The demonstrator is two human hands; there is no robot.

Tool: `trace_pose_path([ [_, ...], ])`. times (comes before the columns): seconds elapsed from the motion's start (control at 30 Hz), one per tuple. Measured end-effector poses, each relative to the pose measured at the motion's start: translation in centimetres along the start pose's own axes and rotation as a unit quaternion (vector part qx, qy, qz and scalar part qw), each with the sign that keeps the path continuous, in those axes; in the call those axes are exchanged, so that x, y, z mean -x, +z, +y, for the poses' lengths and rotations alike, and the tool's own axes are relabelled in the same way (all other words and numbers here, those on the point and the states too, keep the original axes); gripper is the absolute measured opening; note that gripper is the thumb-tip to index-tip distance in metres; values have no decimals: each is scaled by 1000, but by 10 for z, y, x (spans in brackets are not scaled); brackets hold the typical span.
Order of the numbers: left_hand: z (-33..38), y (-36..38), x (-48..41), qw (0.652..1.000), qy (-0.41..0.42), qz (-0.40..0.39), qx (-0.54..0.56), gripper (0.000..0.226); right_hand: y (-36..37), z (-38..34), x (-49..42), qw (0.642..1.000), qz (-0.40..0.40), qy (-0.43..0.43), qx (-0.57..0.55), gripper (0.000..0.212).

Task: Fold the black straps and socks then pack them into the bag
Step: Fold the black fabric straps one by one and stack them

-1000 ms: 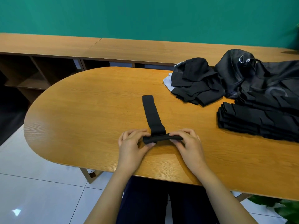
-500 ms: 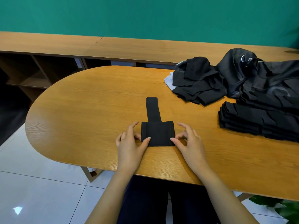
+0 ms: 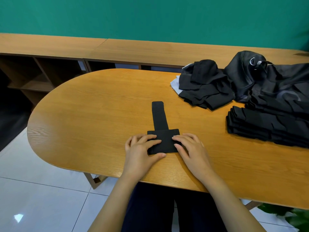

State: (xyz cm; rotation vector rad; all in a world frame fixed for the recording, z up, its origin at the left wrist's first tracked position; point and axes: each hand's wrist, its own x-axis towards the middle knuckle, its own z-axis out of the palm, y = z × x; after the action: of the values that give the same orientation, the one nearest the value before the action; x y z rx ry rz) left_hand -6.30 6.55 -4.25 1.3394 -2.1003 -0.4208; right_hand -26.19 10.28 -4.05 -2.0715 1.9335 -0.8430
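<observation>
Pressing the black strap's folded end flat near the table's six o'clock edge, your left hand and right hand lie straight-fingered, gripping nothing. Its tail points to twelve o'clock and likely needs rolling up next; the bag sits at two o'clock.

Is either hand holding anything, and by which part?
Nothing is gripped: the left hand and right hand press flat fingers on the strap, at its folded near end.

Both hands now press flat on the folded end of the black strap, left hand and right hand covering edges they pinched before.
</observation>
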Motion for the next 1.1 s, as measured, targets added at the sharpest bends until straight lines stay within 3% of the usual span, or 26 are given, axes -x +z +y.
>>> trace_pose_path([
  [0.23, 2, -1, 0, 1000, 4, -9, -3, 52, 1, 0, 0, 1000, 2, 1, -5, 35],
  [0.4, 2, 0, 1, 1000, 5, 8, 16, 52, -1, 0, 0, 1000, -15, -16, -1, 52],
  [0.7, -2, 3, 0, 998, 24, 19, 55, 42, -2, 1, 1, 999, 1, -49, -2, 38],
  [0.97, 0, 0, 0, 998, 26, -7, 60, 55, -2, 1, 0, 998, 10, -40, -46, 41],
  [1.1, -2, -1, 0, 998, 33, -13, 58, 32, -3, 0, 1, 998, 5, -21, -64, 37],
])
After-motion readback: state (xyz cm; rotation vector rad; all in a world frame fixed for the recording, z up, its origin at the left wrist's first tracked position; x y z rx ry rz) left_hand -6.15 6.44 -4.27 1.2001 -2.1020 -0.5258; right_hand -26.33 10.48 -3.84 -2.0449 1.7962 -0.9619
